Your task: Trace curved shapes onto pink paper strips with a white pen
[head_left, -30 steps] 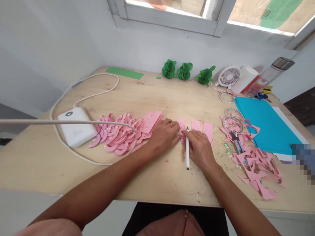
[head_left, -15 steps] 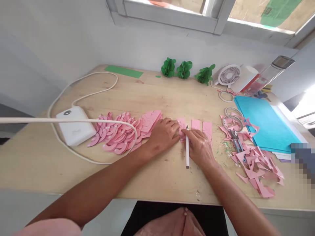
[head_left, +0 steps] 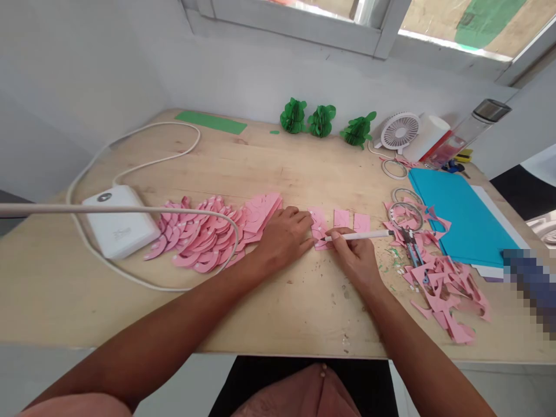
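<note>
- In the head view, the right hand (head_left: 354, 252) has its fingers clamped on a white marker pen (head_left: 369, 236), whose dark tip points left, at the lower part of a pink paper piece (head_left: 319, 218).
- The left hand (head_left: 286, 234) lies palm down, its fingers close together and thumb apart, reaching the left edge of that piece.
- Just right of the piece, two more pink rectangles (head_left: 341, 218) lie in a row on the worktop (head_left: 278, 307), partly behind the right hand.
- Left of the left hand is a stack of pink sheets (head_left: 260, 213), with a pile of curved pink cutouts (head_left: 206, 240) beside it.
- Farther left, a white power bank (head_left: 125, 231) lies near a looping white cable (head_left: 158, 160).
- To the right, scissors (head_left: 414, 252) lie among pink scraps (head_left: 449, 278), near blue-green sheets (head_left: 464, 217).
- Along the wall stand three green paper ornaments (head_left: 322, 121), a small white fan (head_left: 400, 132) and a tilted clear bottle (head_left: 467, 136).
</note>
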Action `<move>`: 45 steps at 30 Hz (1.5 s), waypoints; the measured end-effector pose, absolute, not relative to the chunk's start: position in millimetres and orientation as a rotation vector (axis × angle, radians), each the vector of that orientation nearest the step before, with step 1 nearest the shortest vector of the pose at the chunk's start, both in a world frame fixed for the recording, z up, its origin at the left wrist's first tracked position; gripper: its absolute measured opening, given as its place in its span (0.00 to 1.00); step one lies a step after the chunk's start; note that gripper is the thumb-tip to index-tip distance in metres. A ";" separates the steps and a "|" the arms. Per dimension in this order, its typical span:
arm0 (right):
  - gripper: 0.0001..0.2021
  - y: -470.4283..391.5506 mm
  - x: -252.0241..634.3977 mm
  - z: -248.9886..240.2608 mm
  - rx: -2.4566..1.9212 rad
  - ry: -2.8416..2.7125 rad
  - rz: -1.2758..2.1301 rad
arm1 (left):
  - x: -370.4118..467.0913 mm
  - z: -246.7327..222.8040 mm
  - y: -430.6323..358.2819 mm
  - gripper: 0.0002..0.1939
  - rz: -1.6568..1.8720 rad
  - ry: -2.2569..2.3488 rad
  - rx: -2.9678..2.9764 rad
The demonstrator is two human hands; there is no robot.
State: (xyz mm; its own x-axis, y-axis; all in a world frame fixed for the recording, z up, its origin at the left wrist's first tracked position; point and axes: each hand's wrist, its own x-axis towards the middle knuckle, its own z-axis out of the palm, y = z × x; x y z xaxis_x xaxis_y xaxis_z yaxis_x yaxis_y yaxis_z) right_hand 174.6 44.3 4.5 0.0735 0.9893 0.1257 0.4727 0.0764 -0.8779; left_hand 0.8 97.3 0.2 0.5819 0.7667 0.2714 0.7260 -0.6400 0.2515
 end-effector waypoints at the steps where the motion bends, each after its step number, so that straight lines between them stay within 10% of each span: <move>1: 0.15 44.6 174.7 5.0 -1.541 -1.511 0.795 | 0.7 0.3 97.3 0.11 0.547 1.282 2.695; 45: 0.09 39.9 163.7 5.6 -1.690 -1.621 0.682 | 0.5 0.6 97.7 0.15 0.495 1.295 2.689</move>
State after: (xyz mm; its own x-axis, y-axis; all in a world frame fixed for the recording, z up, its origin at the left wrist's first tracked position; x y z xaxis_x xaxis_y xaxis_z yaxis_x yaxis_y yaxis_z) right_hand 163.7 39.9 5.6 0.0833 0.9926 0.0878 0.6309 0.0157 -0.7757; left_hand 0.5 97.7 0.6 0.5813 0.7774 0.2401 0.7396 -0.6279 0.2423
